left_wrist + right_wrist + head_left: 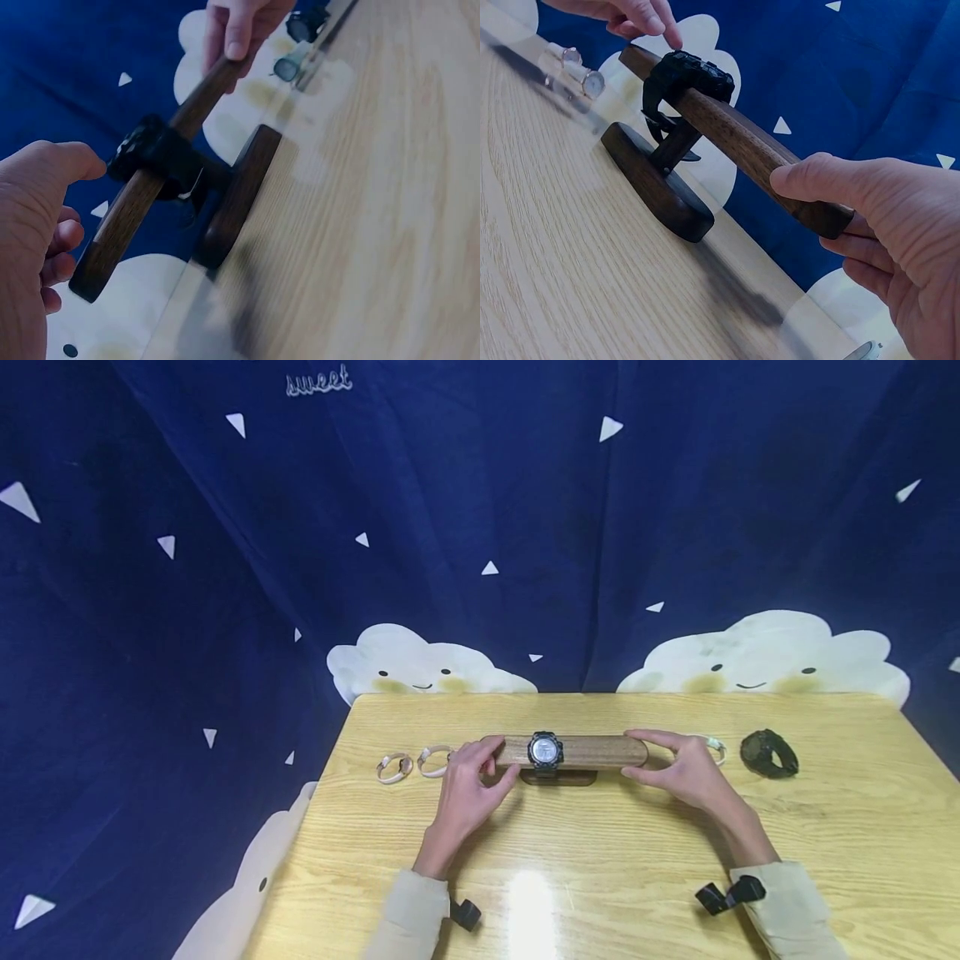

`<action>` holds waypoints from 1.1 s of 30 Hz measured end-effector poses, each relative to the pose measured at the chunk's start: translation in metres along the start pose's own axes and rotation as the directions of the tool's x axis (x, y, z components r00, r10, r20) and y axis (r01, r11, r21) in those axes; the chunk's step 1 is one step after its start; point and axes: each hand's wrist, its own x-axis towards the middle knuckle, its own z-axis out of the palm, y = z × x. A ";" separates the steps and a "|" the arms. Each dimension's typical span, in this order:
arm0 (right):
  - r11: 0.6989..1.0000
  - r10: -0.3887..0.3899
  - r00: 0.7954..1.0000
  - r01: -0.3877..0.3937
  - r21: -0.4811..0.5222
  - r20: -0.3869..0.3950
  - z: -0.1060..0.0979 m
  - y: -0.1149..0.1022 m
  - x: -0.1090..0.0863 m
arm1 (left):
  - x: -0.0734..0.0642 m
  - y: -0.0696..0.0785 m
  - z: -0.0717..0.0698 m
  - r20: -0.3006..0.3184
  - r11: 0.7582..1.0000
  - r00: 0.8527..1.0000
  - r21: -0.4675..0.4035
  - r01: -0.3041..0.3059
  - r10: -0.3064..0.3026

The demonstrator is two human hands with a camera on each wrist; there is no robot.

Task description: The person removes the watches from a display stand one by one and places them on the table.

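Note:
A dark wooden T-bar watch stand (600, 750) stands on the table, its base (652, 180) below the bar. A chunky black wristwatch (545, 750) is around the middle of the bar, dial up in the head view; its strap hangs beneath the bar in both wrist views. My right hand (686, 770) pinches the bar's right end between thumb and fingers. At the left part of the bar is my left hand (468, 781), a fingertip reaching close to the watch case; whether it touches is unclear. The left hand's other fingers are loosely bent, not wrapped round the bar.
Two light-strapped watches, one farther left (394, 767) and one beside my left hand (433, 762), lie on the wooden table (600, 860). A pale watch (716, 748) is partly hidden behind my right hand. Farther right lies another black watch (768, 754). A blue curtain (480, 485) hangs behind.

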 end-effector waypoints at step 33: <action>1.000 -0.010 1.000 0.010 0.009 -0.009 0.000 -0.002 0.000 | 0.009 0.030 0.041 -0.071 0.975 0.997 0.221 0.011 0.005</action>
